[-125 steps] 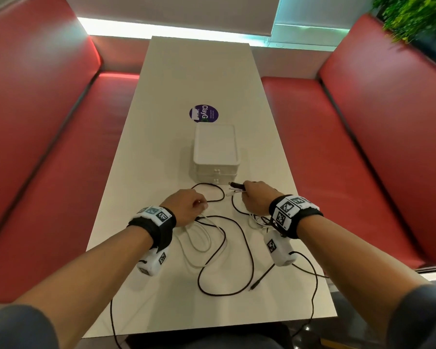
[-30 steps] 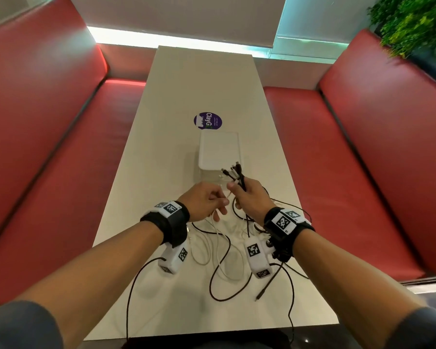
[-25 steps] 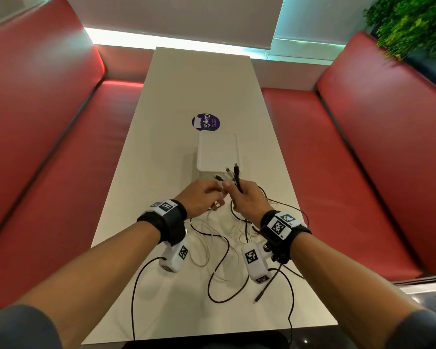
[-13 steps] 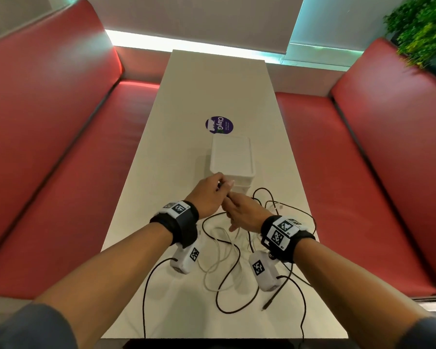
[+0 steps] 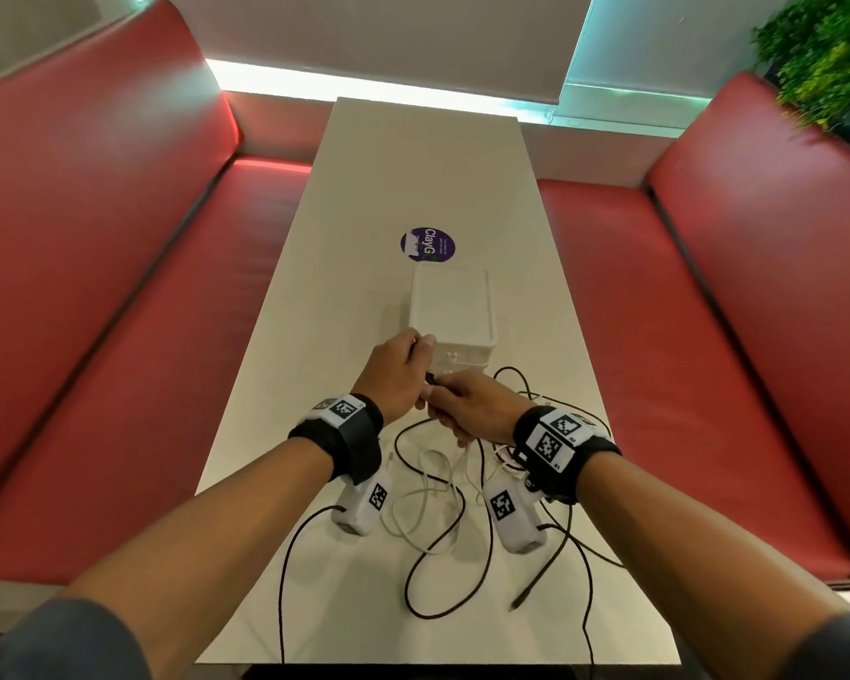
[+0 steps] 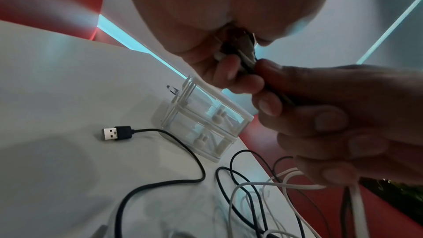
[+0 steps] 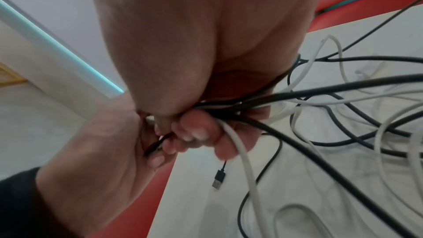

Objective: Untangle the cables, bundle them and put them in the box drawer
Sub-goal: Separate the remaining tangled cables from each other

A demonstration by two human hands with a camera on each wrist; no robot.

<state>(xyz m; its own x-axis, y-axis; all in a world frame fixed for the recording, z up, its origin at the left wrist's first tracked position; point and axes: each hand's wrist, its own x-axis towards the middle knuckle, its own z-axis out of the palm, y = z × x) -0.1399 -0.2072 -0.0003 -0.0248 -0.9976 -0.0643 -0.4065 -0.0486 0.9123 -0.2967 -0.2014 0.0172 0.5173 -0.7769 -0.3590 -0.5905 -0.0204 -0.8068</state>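
Both the left hand [image 5: 397, 373] and right hand [image 5: 474, 403] clench the gathered ends of the black and white cables [image 5: 442, 503], whose loose loops trail nearward over the surface [image 5: 428, 164], with the small clear plastic drawer box [image 5: 451, 319] just beyond.

Both arms reach forward, and the two hands meet in the middle, knuckles up. The left hand [image 5: 397, 373] has its fingers curled, thumb tip poking out on top. The right hand [image 5: 472, 404] is a tight fist (wrist bands on both), just touching the left fingers.
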